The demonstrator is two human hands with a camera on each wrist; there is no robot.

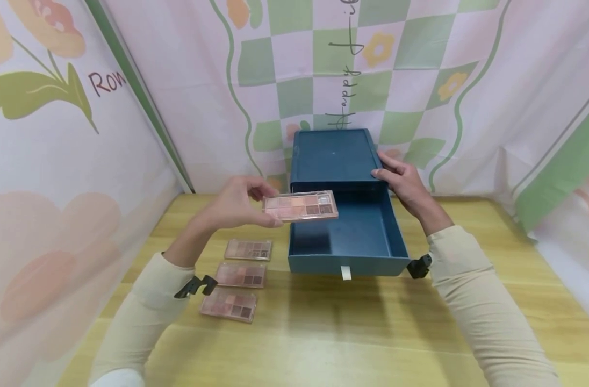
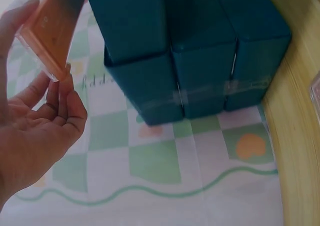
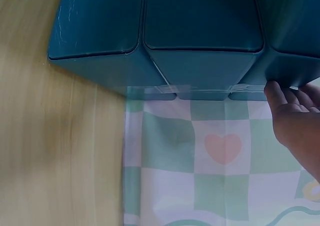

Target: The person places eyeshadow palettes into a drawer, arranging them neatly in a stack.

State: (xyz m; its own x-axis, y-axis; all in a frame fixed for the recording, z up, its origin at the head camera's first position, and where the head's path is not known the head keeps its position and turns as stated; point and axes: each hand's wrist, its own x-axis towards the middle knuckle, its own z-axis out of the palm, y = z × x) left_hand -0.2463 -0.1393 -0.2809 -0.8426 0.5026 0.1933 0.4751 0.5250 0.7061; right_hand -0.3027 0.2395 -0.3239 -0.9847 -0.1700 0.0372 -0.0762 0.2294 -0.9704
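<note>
My left hand (image 1: 238, 203) pinches an eyeshadow palette (image 1: 301, 206) by its left end, thumb on the near side and fingers on the far side. The palette hangs over the pulled-out top drawer (image 1: 350, 264) of a dark blue stacked drawer cabinet (image 1: 333, 156). In the left wrist view the back of that palette (image 2: 57, 28) looks orange-brown. My right hand (image 1: 404, 181) rests against the cabinet's upper right side, its thumb at the top edge. In the right wrist view the right hand (image 3: 297, 116) touches the top unit's side with extended fingers.
Three more palettes lie in a column left of the drawer: a far one (image 1: 248, 250), a middle one (image 1: 241, 274) and a near one (image 1: 229, 305). A pale pull tab (image 1: 345, 273) sticks out of the drawer front. A patterned curtain (image 1: 294, 64) hangs behind the wooden table (image 1: 323, 344).
</note>
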